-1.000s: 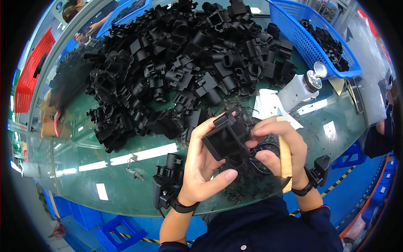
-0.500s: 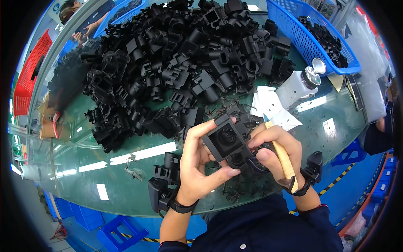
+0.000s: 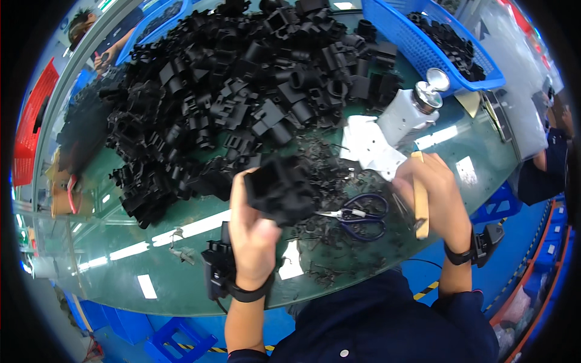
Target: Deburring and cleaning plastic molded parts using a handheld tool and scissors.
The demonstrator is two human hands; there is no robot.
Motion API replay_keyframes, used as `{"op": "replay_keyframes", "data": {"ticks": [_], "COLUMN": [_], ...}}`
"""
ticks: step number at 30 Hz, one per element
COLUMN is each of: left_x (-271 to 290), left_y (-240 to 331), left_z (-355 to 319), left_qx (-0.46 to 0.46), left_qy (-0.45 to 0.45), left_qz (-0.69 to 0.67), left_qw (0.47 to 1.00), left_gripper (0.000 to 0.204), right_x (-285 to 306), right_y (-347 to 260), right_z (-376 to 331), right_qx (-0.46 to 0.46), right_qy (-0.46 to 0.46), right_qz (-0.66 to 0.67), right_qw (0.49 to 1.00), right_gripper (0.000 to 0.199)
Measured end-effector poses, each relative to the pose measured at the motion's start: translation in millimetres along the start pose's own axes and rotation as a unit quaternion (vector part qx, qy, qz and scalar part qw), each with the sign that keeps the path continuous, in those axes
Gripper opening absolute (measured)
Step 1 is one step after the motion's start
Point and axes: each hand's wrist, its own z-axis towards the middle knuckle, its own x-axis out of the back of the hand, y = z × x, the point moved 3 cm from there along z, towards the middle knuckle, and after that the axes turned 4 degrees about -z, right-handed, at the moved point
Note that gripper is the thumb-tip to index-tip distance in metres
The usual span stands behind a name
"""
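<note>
A black molded plastic housing [image 3: 281, 190], smeared by motion, is gripped in my left hand [image 3: 251, 248] above the table, its square opening tipped up. Off to the right, my right hand [image 3: 442, 193] is closed round a tan-handled tool [image 3: 420, 206]; the tool's working tip is hidden. Those fingers are beside the lower corner of a white sheet [image 3: 366, 145], which is speckled with black bits. Between my hands, small scissors [image 3: 356, 213] with dark purple loops lie on black plastic scraps [image 3: 324, 175], blades pointing left.
A large heap of similar black housings [image 3: 242, 91] covers the table's far side. Behind the sheet stands a white bottle [image 3: 402, 118] with a metal top. A blue basket [image 3: 417, 54] of black parts sits far right. Another person [image 3: 112, 36] is at far left.
My hands have come apart: the left moved left with the housing, the right moved right with the tan-handled tool. The scissors, earlier mostly hidden at my right hand, now lie on the table.
</note>
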Motion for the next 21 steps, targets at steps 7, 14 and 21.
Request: {"op": "replay_keyframes", "data": {"ticks": [7,14,21], "left_x": [3.2,-28.5,-35.1], "left_y": [-5.1,35.9,20.8], "left_z": [0.6,-37.4,-103.9], "left_qx": [0.058,0.152,0.165], "left_qy": [-0.056,0.052,0.088], "left_qz": [-0.095,0.019,-0.007], "left_qw": [0.992,0.987,0.982], "left_gripper": [0.073,0.082,0.097], "right_x": [17.7,-0.7,-8.1], "right_y": [47.5,13.0,9.5], "right_z": [-52.1,-55.1,-57.1], "right_qx": [-0.123,-0.098,-0.202], "right_qy": [-0.081,-0.058,-0.064], "right_qz": [-0.110,-0.051,0.105], "right_qw": [0.983,0.992,0.972], "right_gripper": [0.006,0.017,0.010]}}
